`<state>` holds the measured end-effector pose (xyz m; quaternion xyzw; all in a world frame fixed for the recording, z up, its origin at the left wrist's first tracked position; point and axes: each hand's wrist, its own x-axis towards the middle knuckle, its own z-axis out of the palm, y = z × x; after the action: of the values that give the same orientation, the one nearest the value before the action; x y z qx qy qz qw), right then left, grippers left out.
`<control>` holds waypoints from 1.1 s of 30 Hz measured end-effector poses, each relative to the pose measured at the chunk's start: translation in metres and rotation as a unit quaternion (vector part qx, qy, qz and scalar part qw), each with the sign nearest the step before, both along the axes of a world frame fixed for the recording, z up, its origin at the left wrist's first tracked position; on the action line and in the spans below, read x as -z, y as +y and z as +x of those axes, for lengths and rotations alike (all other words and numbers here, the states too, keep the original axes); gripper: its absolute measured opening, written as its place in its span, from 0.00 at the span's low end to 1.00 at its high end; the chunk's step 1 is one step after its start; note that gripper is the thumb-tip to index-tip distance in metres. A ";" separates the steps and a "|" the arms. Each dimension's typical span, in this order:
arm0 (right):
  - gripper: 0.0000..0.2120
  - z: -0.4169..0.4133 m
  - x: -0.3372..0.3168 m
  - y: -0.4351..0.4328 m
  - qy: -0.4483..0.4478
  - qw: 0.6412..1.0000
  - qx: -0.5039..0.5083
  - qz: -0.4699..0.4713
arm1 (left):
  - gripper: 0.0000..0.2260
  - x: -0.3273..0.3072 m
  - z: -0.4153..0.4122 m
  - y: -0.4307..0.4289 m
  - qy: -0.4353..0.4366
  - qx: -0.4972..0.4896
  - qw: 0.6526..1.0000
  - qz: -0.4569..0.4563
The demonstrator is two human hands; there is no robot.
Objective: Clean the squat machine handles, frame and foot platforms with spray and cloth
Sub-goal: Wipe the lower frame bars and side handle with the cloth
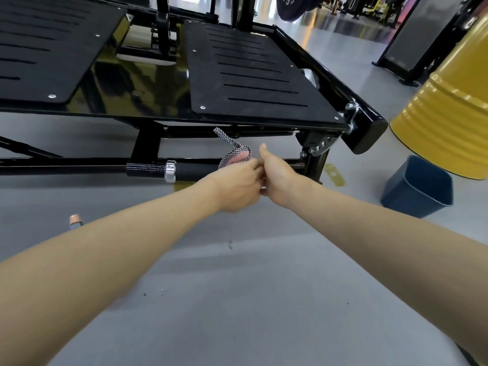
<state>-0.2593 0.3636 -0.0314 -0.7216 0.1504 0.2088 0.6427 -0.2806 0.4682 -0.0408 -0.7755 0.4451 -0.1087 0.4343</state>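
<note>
The black squat machine fills the upper half of the head view, with a right foot platform (253, 75) and a left foot platform (45, 46) above a black frame (145, 146). A low black handle with a silver collar (170, 170) runs along the floor in front. My left hand (237, 184) pinches a folded cloth (233, 151), black-and-white mesh with a pink side, just above the handle's right end. My right hand (277, 178) meets the left at the same spot, fingers curled at the cloth, thumb raised. Their fingertips are hidden behind each other.
A dark blue bin (417, 188) stands on the grey floor at the right, beside a big yellow drum (449, 109). A small copper-topped object (75, 220), partly hidden by my left forearm, sits on the floor at the left. Weight plates and other machines are far back.
</note>
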 end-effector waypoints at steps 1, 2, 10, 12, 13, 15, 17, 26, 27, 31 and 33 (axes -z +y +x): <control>0.22 -0.001 0.001 0.001 0.003 1.000 -0.004 -0.004 | 0.14 0.002 0.000 0.005 -0.021 0.017 1.000 0.007; 0.21 -0.002 0.002 0.002 0.005 1.000 -0.010 -0.008 | 0.15 0.003 -0.002 0.010 -0.029 0.033 0.999 0.003; 0.23 -0.010 0.001 0.000 -0.002 0.998 -0.054 -0.033 | 0.07 0.008 -0.013 0.066 -0.036 0.185 0.972 -0.143; 0.22 -0.010 -0.002 0.000 0.002 0.998 -0.053 -0.031 | 0.03 0.005 -0.018 0.089 -0.011 0.168 0.954 -0.249; 0.21 -0.010 -0.004 0.000 0.003 0.998 -0.048 -0.030 | 0.04 0.002 -0.021 0.096 0.017 0.139 0.932 -0.333; 0.15 -0.009 -0.007 0.000 0.004 0.998 -0.048 -0.032 | 0.06 -0.008 -0.029 0.100 0.053 0.053 0.859 -0.507; 0.12 -0.009 -0.005 0.000 -0.003 0.998 -0.055 -0.033 | 0.07 -0.023 -0.031 0.090 0.053 -0.033 0.788 -0.612; 0.23 -0.005 0.001 -0.011 0.022 0.998 -0.046 -0.030 | 0.05 -0.017 -0.025 -0.001 0.046 -0.369 0.746 -0.552; 0.23 -0.005 0.002 -0.013 0.025 0.999 -0.023 -0.037 | 0.04 -0.013 -0.024 -0.007 0.032 -0.359 0.741 -0.567; 0.25 -0.004 0.003 -0.018 0.011 0.999 0.027 -0.042 | 0.11 0.018 -0.025 -0.010 -0.005 -0.191 0.787 -0.586; 0.25 -0.002 0.001 -0.017 0.003 0.999 0.043 -0.021 | 0.16 0.035 -0.028 0.002 -0.011 -0.094 0.859 -0.504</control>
<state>-0.2616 0.3467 -0.0327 -0.7272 0.1879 0.1801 0.6351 -0.3086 0.4705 -0.0753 -0.9252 0.2501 -0.2853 -0.0031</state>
